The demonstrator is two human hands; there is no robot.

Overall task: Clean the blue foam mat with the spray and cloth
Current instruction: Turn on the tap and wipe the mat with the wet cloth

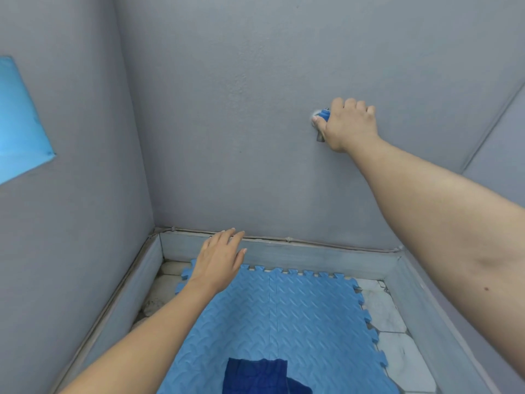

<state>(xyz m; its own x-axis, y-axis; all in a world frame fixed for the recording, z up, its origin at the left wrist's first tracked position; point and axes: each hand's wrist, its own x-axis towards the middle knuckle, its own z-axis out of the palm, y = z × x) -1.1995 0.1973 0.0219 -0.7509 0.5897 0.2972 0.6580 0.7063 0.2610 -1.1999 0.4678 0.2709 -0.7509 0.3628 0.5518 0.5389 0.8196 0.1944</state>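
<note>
Gripping a blue-handled tap (322, 118) that sticks out of the grey wall (255, 109), the right hand (348, 125) has its fingers curled over the top of the handle and its thumb pressed along the near side, with the short metal spout showing just below the thumb. The left hand (220, 261) is held out flat, fingers straight and slightly spread, holding nothing; it appears above the far left corner of the blue foam mat (306, 319), with its fingertips reaching in front of the low grey kerb (312, 255) at the foot of the wall, and whether it touches the mat cannot be told. The mat, made of interlocking tiles with a ridged pattern and toothed edges, lies flat on a pale tiled floor (397, 351) inside the kerbed corner, with bare tiles showing along its right and far left sides. A dark blue cloth (255, 375) lies crumpled on the near part of the mat, at the bottom edge of the view. A light blue panel (20, 120) is set in the left wall
</note>
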